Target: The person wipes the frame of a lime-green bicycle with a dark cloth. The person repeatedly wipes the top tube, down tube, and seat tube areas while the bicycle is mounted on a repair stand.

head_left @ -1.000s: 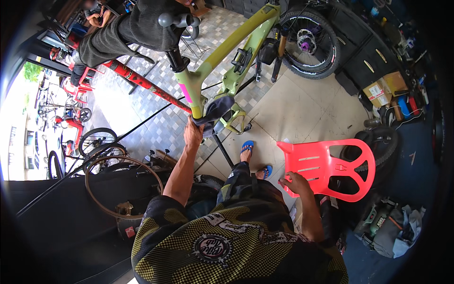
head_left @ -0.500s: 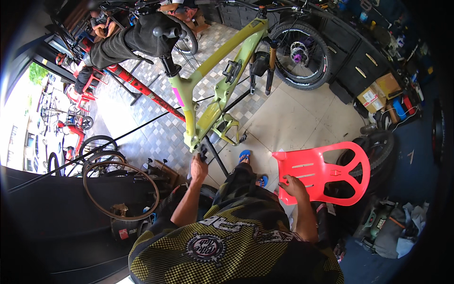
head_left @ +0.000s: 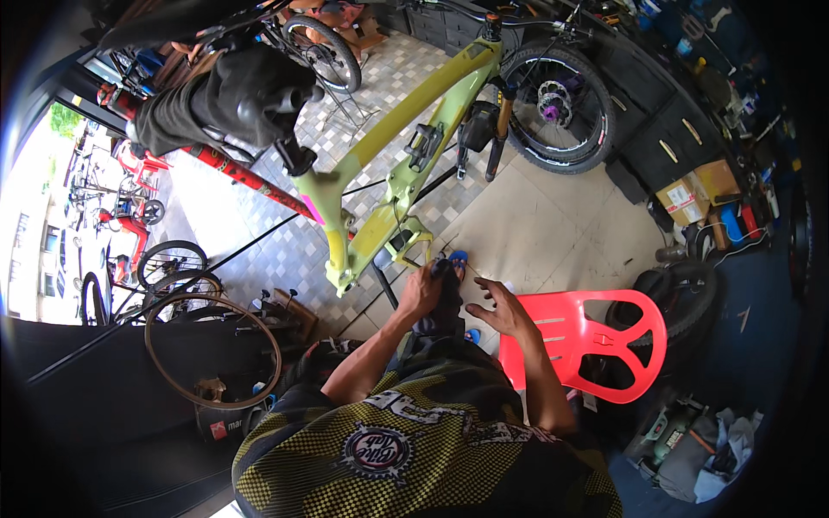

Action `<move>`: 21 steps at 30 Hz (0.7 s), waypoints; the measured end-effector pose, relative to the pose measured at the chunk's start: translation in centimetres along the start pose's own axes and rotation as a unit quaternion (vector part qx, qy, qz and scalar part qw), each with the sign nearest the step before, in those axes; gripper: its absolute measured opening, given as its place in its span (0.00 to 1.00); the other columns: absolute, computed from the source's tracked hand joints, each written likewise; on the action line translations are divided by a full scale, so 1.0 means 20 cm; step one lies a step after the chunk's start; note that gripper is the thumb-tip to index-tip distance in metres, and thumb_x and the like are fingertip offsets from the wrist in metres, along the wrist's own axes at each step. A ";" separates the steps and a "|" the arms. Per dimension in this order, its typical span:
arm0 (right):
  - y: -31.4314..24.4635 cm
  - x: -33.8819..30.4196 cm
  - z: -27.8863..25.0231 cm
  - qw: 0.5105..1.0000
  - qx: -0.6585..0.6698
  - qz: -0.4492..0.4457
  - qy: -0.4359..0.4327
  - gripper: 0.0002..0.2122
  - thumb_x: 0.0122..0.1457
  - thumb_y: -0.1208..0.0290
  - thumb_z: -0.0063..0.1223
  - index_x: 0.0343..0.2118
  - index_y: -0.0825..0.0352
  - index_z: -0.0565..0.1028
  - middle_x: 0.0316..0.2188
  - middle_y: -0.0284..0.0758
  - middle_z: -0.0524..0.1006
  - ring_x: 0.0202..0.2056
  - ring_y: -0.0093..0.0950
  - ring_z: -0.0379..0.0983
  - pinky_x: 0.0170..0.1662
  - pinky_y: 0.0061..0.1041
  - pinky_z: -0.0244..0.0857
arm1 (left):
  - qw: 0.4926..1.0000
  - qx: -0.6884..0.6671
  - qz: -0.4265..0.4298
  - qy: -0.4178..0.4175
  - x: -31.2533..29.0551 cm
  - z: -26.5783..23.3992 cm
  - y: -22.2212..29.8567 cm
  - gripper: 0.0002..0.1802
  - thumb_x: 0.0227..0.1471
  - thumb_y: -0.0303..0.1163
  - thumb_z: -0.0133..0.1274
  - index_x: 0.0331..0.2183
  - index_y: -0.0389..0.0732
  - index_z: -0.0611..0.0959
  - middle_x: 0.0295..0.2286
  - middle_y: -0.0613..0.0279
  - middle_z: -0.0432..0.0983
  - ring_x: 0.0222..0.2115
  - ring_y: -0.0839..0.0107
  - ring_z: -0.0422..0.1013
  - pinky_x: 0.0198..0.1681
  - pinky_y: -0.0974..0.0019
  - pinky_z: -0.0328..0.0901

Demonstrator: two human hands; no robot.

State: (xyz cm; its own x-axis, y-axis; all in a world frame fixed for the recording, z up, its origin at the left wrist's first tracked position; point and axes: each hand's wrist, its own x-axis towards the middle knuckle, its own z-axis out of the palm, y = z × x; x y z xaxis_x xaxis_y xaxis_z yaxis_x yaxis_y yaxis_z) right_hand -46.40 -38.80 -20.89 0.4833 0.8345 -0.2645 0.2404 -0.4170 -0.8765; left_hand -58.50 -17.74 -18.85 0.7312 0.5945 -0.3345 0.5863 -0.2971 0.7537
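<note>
A yellow-green bicycle frame (head_left: 373,138) hangs tilted in front of me from a red stand (head_left: 246,180), with a dark cloth (head_left: 203,108) wrapped near the clamp. Just below the frame's lower linkage (head_left: 409,242), my left hand (head_left: 420,292) is closed, with a small dark piece at its fingertips that I cannot make out. My right hand (head_left: 501,309) is open to its right, fingers apart and holding nothing. Behind that hand is a red plastic chair (head_left: 553,304).
A front wheel (head_left: 557,112) with a disc rotor is fitted to the fork. Dark drawers (head_left: 656,129) and cardboard boxes (head_left: 684,200) line the right side. At left are a bare rim (head_left: 154,345) and parked bicycles (head_left: 173,263). A loose tyre (head_left: 691,298) lies behind the chair.
My left hand has moved right, from the frame's lower end to below the linkage. My right hand has left the chair and come forward and left. The view has shifted slightly.
</note>
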 end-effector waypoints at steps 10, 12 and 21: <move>-0.21 0.61 -0.18 0.998 -0.014 0.002 -0.068 0.22 0.60 0.55 0.65 0.50 0.67 0.76 0.41 0.44 0.83 0.45 0.42 0.80 0.48 0.37 0.72 | 0.993 -0.052 -0.037 0.097 0.51 -0.18 0.01 0.20 0.62 0.45 0.57 0.42 0.36 0.82 0.32 0.42 0.82 0.34 0.46 0.80 0.38 0.50 0.71; -0.22 0.69 -0.24 0.996 -0.075 -0.006 -0.056 0.20 0.60 0.57 0.64 0.49 0.65 0.77 0.41 0.45 0.82 0.44 0.46 0.79 0.47 0.38 0.72 | 0.984 -0.066 -0.033 0.162 0.63 -0.29 -0.11 0.20 0.62 0.46 0.57 0.42 0.37 0.81 0.32 0.41 0.82 0.35 0.44 0.80 0.38 0.50 0.70; -0.09 0.85 -0.47 0.985 -0.143 0.085 -0.049 0.22 0.60 0.52 0.62 0.49 0.65 0.77 0.44 0.44 0.82 0.45 0.43 0.80 0.48 0.39 0.72 | 0.968 0.068 -0.038 0.240 0.87 -0.35 -0.30 0.30 0.58 0.49 0.62 0.51 0.35 0.78 0.45 0.36 0.79 0.48 0.38 0.75 0.50 0.44 0.68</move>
State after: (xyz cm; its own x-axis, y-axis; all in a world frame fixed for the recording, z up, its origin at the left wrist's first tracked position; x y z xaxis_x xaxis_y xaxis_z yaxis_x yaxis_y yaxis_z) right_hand -30.82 -27.28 -20.03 0.4572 0.7684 -0.4478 0.3964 -0.6268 -0.6708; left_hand -51.86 -0.36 -25.20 0.4579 0.8869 -0.0605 0.6956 -0.3151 0.6457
